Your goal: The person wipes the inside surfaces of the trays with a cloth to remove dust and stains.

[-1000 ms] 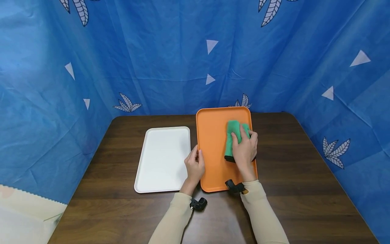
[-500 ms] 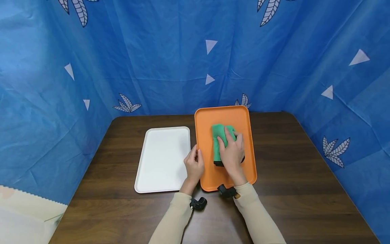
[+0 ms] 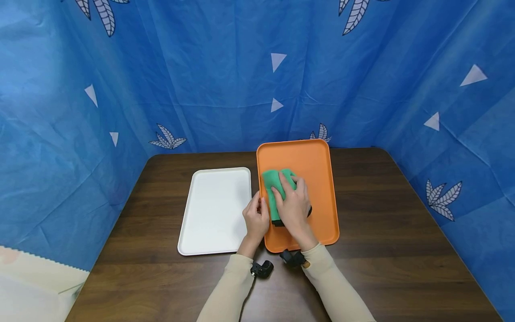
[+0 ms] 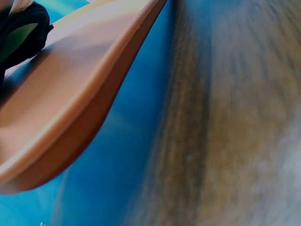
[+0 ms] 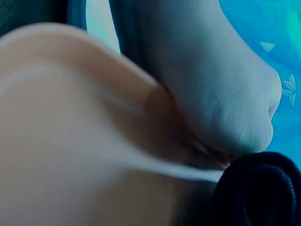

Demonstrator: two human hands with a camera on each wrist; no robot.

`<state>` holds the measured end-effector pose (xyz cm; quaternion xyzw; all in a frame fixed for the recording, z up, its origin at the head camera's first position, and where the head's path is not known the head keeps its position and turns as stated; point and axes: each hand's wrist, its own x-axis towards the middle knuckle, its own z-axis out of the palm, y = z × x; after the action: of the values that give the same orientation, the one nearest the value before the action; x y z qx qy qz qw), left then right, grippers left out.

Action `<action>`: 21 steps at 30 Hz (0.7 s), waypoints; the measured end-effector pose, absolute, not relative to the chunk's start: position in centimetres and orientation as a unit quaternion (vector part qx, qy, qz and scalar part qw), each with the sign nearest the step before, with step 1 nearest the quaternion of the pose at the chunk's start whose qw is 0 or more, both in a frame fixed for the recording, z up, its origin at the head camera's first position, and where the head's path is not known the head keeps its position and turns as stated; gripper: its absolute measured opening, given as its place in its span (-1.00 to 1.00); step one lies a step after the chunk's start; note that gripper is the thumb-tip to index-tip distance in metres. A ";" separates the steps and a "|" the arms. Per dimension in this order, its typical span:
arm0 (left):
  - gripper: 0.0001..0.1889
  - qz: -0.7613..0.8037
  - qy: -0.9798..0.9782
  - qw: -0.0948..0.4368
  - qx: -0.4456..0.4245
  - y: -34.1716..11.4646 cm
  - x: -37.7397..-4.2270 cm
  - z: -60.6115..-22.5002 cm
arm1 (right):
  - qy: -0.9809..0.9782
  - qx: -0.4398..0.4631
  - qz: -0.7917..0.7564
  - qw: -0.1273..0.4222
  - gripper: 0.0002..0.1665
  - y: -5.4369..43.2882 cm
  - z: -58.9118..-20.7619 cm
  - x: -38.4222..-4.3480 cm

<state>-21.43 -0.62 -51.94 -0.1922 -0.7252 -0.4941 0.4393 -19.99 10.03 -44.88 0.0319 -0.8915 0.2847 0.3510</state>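
Lying in the orange tray near its left rim, the green cloth is being gripped by the right hand, fingers curled, while that rim is being pinched by the left hand beside the white tray

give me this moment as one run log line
left hand: grips orange tray at left rim | right hand: holds green cloth against orange tray | white tray: on wooden table, left of orange tray
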 end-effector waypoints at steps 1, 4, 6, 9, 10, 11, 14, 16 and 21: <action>-0.74 -0.493 -0.726 0.439 -0.192 -0.6 -21.4 -51.9 | -0.892 0.037 0.282 0.352 -0.45 9.9 -44.9 -19.9; -0.73 -0.488 -0.727 0.442 -0.195 -0.7 -21.4 -52.0 | -0.892 0.049 0.278 0.354 -0.46 9.6 -44.9 -19.8; -0.73 -0.484 -0.728 0.444 -0.195 -0.7 -21.5 -52.0 | -0.891 0.055 0.276 0.356 -0.46 9.5 -44.9 -19.8; -0.72 -0.483 -0.727 0.447 -0.197 -0.7 -21.6 -52.1 | -0.891 0.057 0.276 0.356 -0.46 9.5 -45.0 -19.8; -0.72 -0.483 -0.726 0.447 -0.197 -0.7 -21.6 -52.2 | -0.891 0.057 0.276 0.356 -0.46 9.6 -45.1 -19.8; -0.72 -0.484 -0.726 0.447 -0.198 -0.7 -21.7 -52.2 | -0.891 0.058 0.276 0.357 -0.46 9.7 -45.1 -19.8; -0.72 -0.485 -0.724 0.449 -0.197 -0.7 -21.7 -52.3 | -0.890 0.061 0.276 0.359 -0.45 10.0 -45.2 -19.9; -0.72 -0.482 -0.724 0.453 -0.197 -0.7 -21.7 -52.2 | -0.889 0.062 0.276 0.361 -0.45 10.3 -45.3 -19.9; -0.74 -0.480 -0.724 0.456 -0.194 -0.7 -21.7 -52.3 | -0.887 0.051 0.277 0.367 -0.46 11.4 -45.4 -20.0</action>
<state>-21.73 -0.71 -52.28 -0.1937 -0.7241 -0.4797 0.4560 -20.05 11.39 -45.43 0.0515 -0.8866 0.2767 0.3670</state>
